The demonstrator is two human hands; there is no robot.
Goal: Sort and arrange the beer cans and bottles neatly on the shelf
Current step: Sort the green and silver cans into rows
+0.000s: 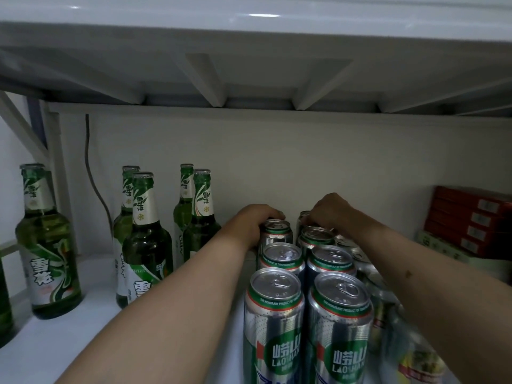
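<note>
Standing in two close rows down the white shelf (pixel 97 314), the cans (pixel 279 309) leave bare room leftward before the green bottles (pixel 146 245); left hand (pixel 253 221) grips the rearmost left can (pixel 275 231), right hand (pixel 329 209) curls onto the rear right can (pixel 315 235)

The beer cans (pixel 277 314) in the middle are shiny silver metal with brushed-looking tops and glossy printed green bands. The bottles (pixel 47 245) on the left are glossy green glass with smooth paper-like labels and crimped metal caps. The shelf (pixel 69 342) is smooth white painted metal with a soft sheen. Far right, the red boxes (pixel 468 217) look like matt cardboard.
</note>
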